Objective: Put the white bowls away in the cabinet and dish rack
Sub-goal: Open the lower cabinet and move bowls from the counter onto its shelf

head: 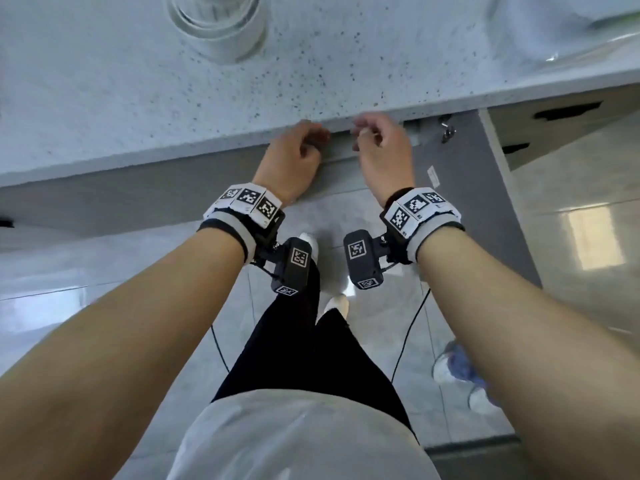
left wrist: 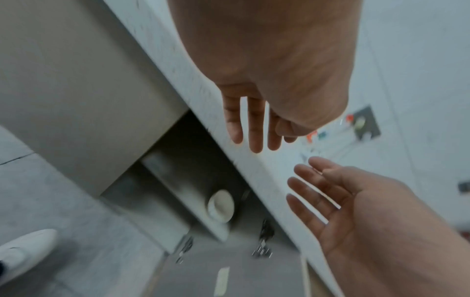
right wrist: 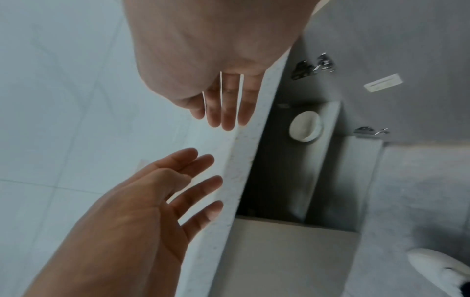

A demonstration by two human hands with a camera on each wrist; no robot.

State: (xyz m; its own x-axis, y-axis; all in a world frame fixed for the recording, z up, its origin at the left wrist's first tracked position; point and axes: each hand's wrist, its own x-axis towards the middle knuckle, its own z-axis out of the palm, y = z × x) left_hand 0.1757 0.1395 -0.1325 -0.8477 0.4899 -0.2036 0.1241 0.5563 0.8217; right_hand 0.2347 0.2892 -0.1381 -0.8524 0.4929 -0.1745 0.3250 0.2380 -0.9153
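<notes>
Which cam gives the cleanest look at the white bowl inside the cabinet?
Right wrist: the white bowl sits sharp and unobstructed on a shelf in the open cabinet under the countertop. Left wrist shows the same bowl, but motion-blurred. Head view does not show it; the countertop hides the cabinet interior.

White bowl in the cabinet

One round white bowl (right wrist: 304,127) rests upright on a grey shelf inside the open cabinet (right wrist: 287,170) under the counter; more bowls (head: 216,20) stand stacked on the countertop, blurred.
</notes>
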